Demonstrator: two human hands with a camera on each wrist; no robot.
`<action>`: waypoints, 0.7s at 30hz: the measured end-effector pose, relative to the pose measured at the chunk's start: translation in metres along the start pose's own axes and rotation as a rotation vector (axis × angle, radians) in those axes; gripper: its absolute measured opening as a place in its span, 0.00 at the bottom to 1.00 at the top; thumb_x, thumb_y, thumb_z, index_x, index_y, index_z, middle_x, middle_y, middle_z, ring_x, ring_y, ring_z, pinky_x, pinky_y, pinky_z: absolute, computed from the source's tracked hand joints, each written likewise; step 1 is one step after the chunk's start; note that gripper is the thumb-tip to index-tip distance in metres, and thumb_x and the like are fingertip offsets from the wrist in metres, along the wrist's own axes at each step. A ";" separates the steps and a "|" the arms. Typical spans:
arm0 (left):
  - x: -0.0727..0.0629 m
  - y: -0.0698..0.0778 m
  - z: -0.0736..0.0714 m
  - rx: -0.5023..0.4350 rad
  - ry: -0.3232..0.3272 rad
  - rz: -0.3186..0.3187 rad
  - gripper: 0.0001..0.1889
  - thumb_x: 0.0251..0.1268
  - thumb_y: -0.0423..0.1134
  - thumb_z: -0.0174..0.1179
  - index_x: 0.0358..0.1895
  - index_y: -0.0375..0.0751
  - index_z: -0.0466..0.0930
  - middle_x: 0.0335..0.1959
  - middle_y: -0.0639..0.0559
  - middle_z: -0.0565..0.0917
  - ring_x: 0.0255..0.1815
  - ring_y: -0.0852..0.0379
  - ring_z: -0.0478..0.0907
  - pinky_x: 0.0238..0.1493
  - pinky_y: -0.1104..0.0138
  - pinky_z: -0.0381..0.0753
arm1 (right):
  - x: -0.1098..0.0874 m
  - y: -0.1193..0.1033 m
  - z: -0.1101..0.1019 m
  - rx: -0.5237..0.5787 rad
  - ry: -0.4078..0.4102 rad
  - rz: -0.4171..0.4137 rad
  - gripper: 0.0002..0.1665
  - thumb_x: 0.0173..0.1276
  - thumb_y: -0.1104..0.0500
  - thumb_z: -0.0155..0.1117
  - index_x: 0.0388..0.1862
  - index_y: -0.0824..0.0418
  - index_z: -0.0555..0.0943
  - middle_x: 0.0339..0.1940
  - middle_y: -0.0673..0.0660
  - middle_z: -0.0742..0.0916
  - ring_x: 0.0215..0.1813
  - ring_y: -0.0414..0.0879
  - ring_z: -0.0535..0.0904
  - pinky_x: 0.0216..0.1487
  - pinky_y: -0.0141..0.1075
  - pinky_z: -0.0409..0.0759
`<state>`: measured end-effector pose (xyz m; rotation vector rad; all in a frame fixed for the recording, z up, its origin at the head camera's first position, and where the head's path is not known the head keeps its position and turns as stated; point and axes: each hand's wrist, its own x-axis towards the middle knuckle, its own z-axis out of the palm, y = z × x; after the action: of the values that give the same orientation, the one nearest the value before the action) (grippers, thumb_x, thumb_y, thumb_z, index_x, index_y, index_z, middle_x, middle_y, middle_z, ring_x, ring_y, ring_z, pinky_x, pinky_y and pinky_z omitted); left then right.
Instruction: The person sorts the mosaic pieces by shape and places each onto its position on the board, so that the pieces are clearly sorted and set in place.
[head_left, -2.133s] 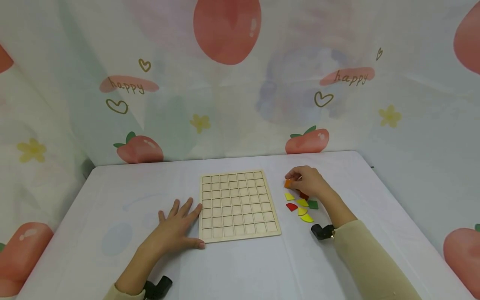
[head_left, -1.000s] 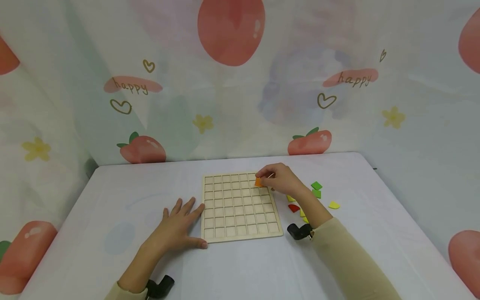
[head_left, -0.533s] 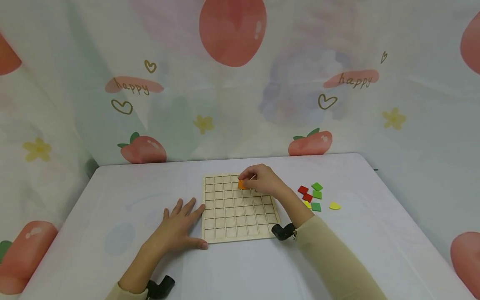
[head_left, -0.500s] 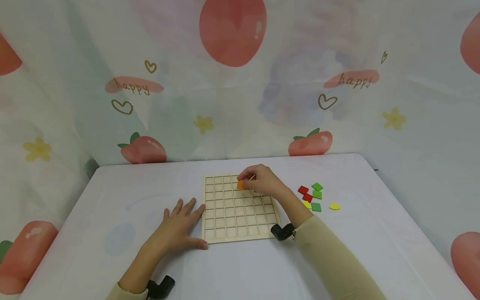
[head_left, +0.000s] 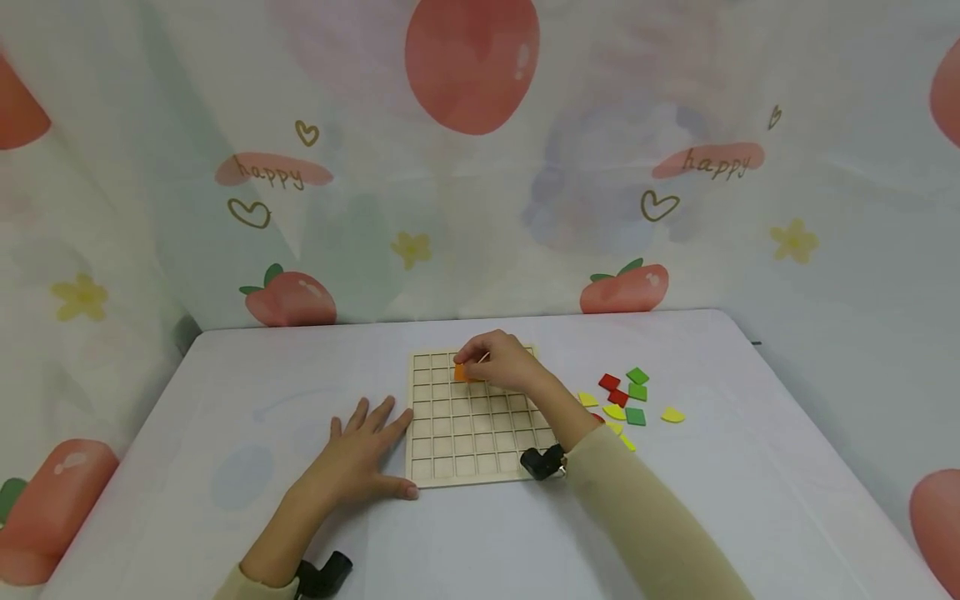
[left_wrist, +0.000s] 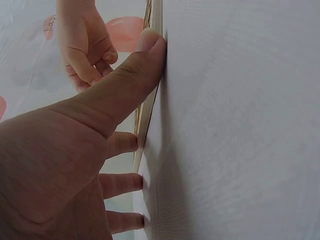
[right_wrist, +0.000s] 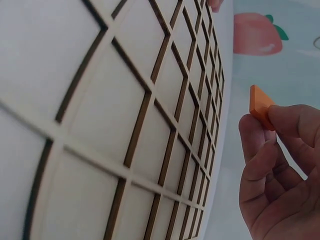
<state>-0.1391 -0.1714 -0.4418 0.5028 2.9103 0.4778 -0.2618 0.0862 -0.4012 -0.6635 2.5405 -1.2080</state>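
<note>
A: Which way does the orange tile (right_wrist: 261, 107) point?

B: Its free end juts toward the left side of the grid board (head_left: 461, 446), one sharp corner leading and a thin edge showing. It is tilted, too foreshortened for anyone to tell a long axis

A: And where is it relative to the fingers (right_wrist: 256, 134)?

B: At the very tips. The right hand (head_left: 501, 362) pinches one end, and the rest sticks out past thumb and fingers. The tile is raised over the far rows of the grid board, clear of its surface

A: What of the left hand (head_left: 354, 467)?

B: Its fingers are spread apart, gripping nothing; the thumb touches the grid board's near left corner, the forefinger its left edge

A: Anything beside it?

B: Red tiles (head_left: 610, 382), green tiles (head_left: 637, 392) and yellow tiles (head_left: 672, 415) lie scattered on the tabletop (head_left: 465, 542), right of the grid board, some partly behind the right forearm
</note>
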 end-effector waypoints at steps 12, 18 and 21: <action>0.001 0.001 -0.001 0.007 -0.014 -0.010 0.58 0.38 0.72 0.71 0.77 0.51 0.62 0.79 0.39 0.57 0.78 0.27 0.45 0.64 0.24 0.47 | 0.009 -0.004 0.023 -0.030 -0.013 -0.008 0.11 0.65 0.66 0.64 0.42 0.57 0.88 0.36 0.49 0.88 0.39 0.42 0.81 0.40 0.33 0.79; 0.002 0.002 -0.001 0.006 -0.014 -0.011 0.58 0.38 0.72 0.72 0.77 0.51 0.63 0.79 0.39 0.58 0.78 0.26 0.46 0.64 0.23 0.47 | 0.010 -0.007 0.032 -0.038 -0.026 0.014 0.10 0.66 0.65 0.64 0.42 0.56 0.88 0.34 0.49 0.87 0.38 0.43 0.81 0.39 0.33 0.79; 0.001 0.001 -0.001 0.006 -0.011 -0.009 0.58 0.38 0.72 0.72 0.77 0.51 0.63 0.79 0.39 0.58 0.78 0.26 0.46 0.64 0.23 0.48 | 0.010 -0.008 0.036 -0.043 -0.030 0.032 0.10 0.66 0.65 0.64 0.43 0.56 0.88 0.35 0.48 0.87 0.37 0.43 0.80 0.38 0.33 0.78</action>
<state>-0.1401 -0.1700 -0.4406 0.4922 2.9028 0.4633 -0.2529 0.0527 -0.4178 -0.6433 2.5491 -1.1284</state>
